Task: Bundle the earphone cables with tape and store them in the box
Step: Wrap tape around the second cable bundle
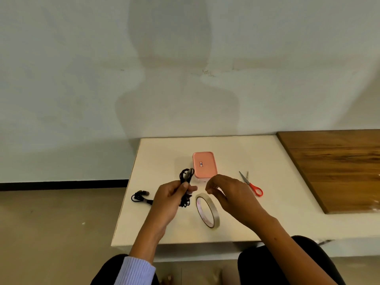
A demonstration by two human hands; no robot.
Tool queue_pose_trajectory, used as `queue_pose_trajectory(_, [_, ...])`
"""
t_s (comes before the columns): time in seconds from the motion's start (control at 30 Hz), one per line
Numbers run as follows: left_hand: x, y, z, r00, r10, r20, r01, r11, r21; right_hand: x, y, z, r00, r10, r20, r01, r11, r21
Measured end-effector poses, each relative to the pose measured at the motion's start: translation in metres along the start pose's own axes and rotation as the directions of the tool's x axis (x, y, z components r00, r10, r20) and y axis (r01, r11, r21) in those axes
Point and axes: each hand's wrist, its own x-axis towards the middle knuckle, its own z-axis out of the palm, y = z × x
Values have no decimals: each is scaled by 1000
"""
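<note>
The left hand (172, 194) grips a folded bundle of black earphone cable (186, 182) at its middle, holding it upright above the white desk (236, 153); loops stick out above the fingers and a shorter tangle hangs below. The right hand (224, 192) hovers just right of it with fingers curled inward; whether a strip of tape is pinched there is too small to tell. Directly below and near lies the roll of clear tape (207, 210), tilted on its edge. A second earphone cable (140, 197) rests coiled at the desk's left edge. The pink box (204, 164), lid on, sits just beyond the hands, and red-handled scissors (251, 185) lie to the right.

The cable looks light, thin and limp, so loops will likely spring loose unless the bundle is pinched firmly at its waist, which is also where tape should go. The plug and earbuds are the stiffer, more fragile ends and are best kept out of the wrap.
</note>
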Motion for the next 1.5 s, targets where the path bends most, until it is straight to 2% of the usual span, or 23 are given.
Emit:
queue_pose_trajectory(0.13, [-12, 7, 11, 994, 70, 82, -68, 997, -32, -2, -3, 3, 999, 10, 35, -10, 1000, 1])
queue_pose_trajectory(0.43, [-15, 11, 15, 995, 61, 83, -61, 998, 0, 1, -8, 5, 1000, -15, -6, 15, 999, -38])
queue_pose_trajectory(0.73, [-9, 6, 15, 994, 56, 93, -52, 997, -50, 4, -3, 14, 990, -69, -125, 63, 997, -54])
queue_pose_trajectory(0.93, [-7, 5, 17, 993, 72, 95, -74, 997, 14, 8, 0, 14, 981, -74, -182, 68, 997, -37])
queue_pose_trajectory(1.03, [-6, 5, 17, 992, 80, 97, -81, 997, 10, 7, 0, 13, 972, -76, -223, 82, 996, 19])
queue_pose_trajectory(1.1, [-5, 5, 16, 993, 69, 96, -67, 998, -16, 6, 1, 11, 967, -23, -253, 53, 992, 116])
queue_pose_trajectory(1.2, [-4, 5, 15, 995, 55, 86, -51, 998, -43, 6, 2, 10, 973, 96, -209, -35, 960, 276])
queue_pose_trajectory(1.33, [-3, 4, 12, 997, 9, 78, 1, 992, -126, 5, 6, 12, 986, 92, -139, -35, 929, 367])
queue_pose_trajectory(1.5, [-2, 4, 8, 997, -30, 68, 43, 982, -187, 4, 20, 8, 996, 87, -23, -75, 944, 321])
